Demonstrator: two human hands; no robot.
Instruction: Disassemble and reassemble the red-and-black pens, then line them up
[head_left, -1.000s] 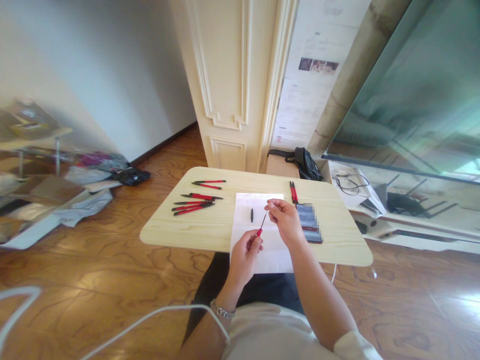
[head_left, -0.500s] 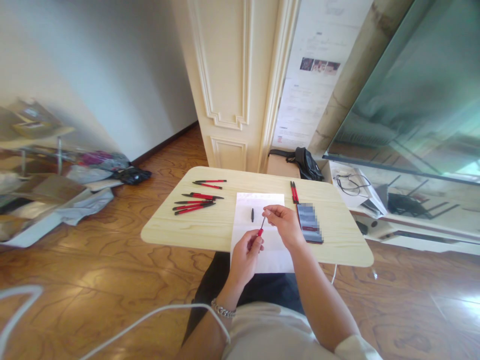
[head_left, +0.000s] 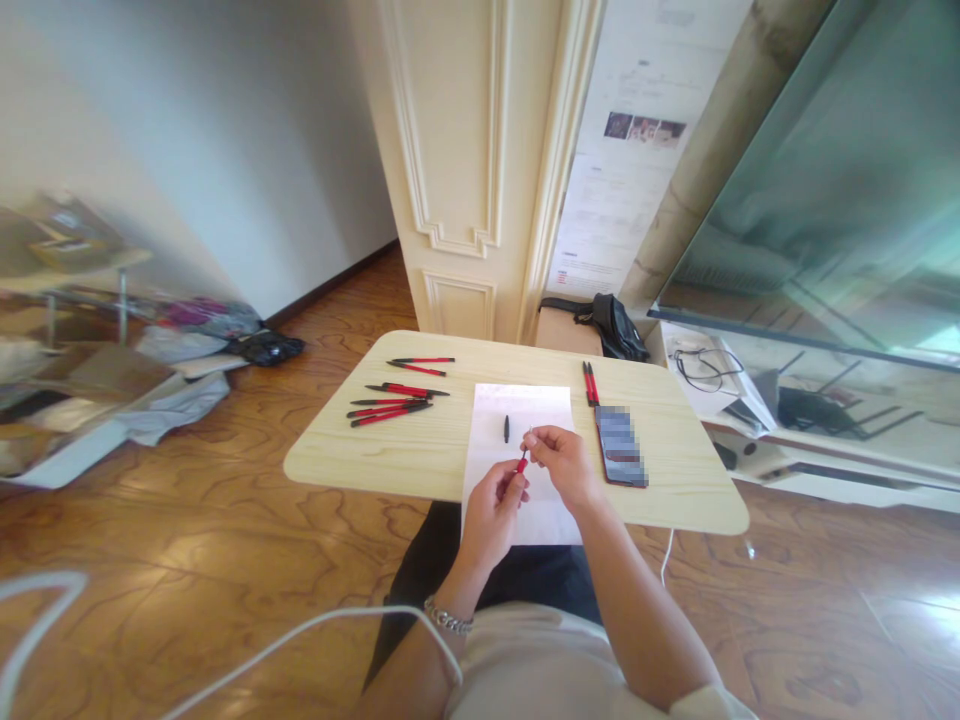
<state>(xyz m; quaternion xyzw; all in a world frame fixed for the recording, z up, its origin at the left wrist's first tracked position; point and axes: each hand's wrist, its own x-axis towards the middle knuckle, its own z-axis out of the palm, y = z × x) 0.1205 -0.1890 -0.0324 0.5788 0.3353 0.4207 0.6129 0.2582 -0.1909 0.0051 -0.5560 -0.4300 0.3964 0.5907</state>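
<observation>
The left hand point(head_left: 489, 512) curled tightly around a red pen barrel point(head_left: 522, 465) over a white paper sheet point(head_left: 484, 455) as I watched from afar, while the right hand point(head_left: 564, 462), pinched nearly closed, held a thin dark rod point(head_left: 524, 453) at the barrel's upper end. Beyond, a black tapered piece point(head_left: 506, 429) lay on the paper; farther, red-and-black pens point(head_left: 391, 412) on the pale wood-grain table point(head_left: 420, 465).

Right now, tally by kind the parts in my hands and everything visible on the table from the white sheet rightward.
White rectangular paper sheet: 1
Small black tapered pen piece, on the sheet: 1
Red pen barrel, in the left hand: 1
Thin dark rod, between barrel and right hand: 1
Red-and-black pens: 2
Dark rectangular phone: 1
Total: 7
</observation>
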